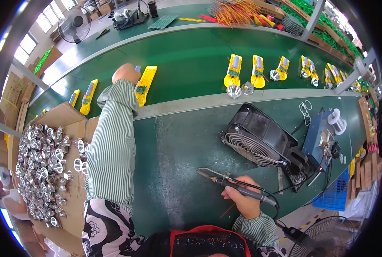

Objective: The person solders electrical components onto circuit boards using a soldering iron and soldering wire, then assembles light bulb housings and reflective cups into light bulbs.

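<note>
My right hand (243, 198) is closed around the grey handle of a soldering iron (247, 192), which has a thin metal tube along it. The iron's tip points left, over the worn middle of the bench. My left hand (126, 73) reaches across to the green belt, its fingers curled and mostly hidden behind its back. Beside it lies a yellow flashlight housing (148, 81) with a green circuit board. A blue-violet cylindrical battery (137, 68) shows right at the fingers; whether they grip it is hidden.
A cardboard box (73, 216) of silvery reflector cups stands at the left. More yellow housings (233, 70) line the belt (191, 55), some with reflectors. A black fan (259, 137) and a blue soldering station (317, 137) with a wire spool occupy the bench's right side.
</note>
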`<state>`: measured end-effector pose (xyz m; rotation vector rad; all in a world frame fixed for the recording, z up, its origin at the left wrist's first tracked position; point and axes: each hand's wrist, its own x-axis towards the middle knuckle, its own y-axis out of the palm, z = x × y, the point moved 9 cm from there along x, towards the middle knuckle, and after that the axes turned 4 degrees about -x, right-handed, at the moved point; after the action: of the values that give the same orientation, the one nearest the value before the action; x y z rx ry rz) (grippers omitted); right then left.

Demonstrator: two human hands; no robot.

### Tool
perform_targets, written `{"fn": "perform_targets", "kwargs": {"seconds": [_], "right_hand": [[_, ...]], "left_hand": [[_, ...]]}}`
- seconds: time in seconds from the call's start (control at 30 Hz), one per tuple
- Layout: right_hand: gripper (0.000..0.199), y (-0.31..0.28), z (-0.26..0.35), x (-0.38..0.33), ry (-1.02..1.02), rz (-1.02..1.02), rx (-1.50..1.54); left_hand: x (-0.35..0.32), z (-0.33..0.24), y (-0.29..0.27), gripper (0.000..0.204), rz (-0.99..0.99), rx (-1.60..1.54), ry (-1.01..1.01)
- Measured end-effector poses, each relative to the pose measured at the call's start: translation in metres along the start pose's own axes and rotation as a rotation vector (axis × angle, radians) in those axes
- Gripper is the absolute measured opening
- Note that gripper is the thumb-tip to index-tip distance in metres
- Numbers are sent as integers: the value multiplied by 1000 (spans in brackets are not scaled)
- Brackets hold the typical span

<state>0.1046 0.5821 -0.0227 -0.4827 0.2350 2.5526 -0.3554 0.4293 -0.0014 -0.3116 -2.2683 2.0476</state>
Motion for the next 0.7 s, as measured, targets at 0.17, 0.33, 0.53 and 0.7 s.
{"fn": "perform_targets", "kwargs": {"seconds": [0.17,0.33,0.53,0.7], "right_hand": [[17,1,0,1,-40,15,-7],[17,0,4,1,-31,1,-5],[16,-1,5,1,-27,-2,-28],[16,0,5,1,-8,3,-44]], "left_hand": [[7,-38,23,35,163,-25,131],[18,-35,34,42,163,69,128],[43,-26,56,48,227,48,70],[45,-21,65,46,265,-61,-30]]}}
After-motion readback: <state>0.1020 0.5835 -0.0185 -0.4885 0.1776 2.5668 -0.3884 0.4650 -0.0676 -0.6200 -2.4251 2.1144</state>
